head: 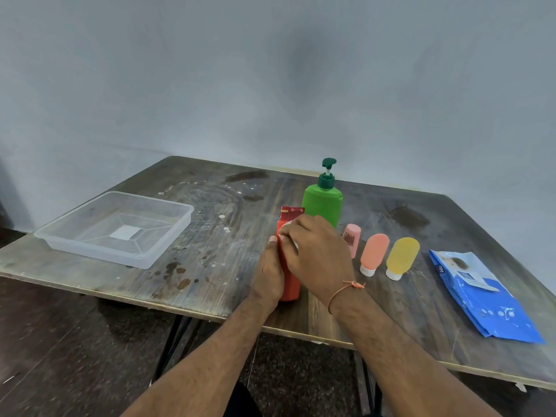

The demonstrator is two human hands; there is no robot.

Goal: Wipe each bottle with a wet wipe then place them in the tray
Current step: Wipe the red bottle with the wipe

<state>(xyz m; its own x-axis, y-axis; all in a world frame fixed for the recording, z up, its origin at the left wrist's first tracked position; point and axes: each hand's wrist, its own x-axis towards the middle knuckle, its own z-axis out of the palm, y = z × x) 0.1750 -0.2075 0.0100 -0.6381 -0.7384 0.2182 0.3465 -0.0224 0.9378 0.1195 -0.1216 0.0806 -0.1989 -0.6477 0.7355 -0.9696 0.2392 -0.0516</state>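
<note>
A person's right hand (pixel 313 251) curls over the upper part of a red bottle (pixel 289 279), its fingers pressing a white wet wipe (pixel 285 233) against the plastic, only a sliver of the wipe showing beneath the knuckles, while the left hand (pixel 269 276) grips the same bottle from the side to steady it at the near edge of a worn wooden bench (pixel 210 224). The wiping step appears to be in hand, and on the first bottle: the clear plastic tray (pixel 177 215), well apart to the left, holds nothing yet. Just behind the hands stands a green pump bottle (pixel 323 203); to the right a small pink bottle (pixel 352 239), a salmon tube (pixel 374 254) and a yellow tube (pixel 401 257) wait in a row, caps toward the bench (none looks touched, though that cannot be told for certain). Farther right lies the blue wipes pack (pixel 481 293), its flap lifted. The next move, by this reading, calls for finishing the pass around the red bottle, then carrying it leftward across the stained bench and setting it inside the tray, the wipe kept in hand for the four bottles remaining. How much of the red bottle is already clean cannot be judged from here.
</note>
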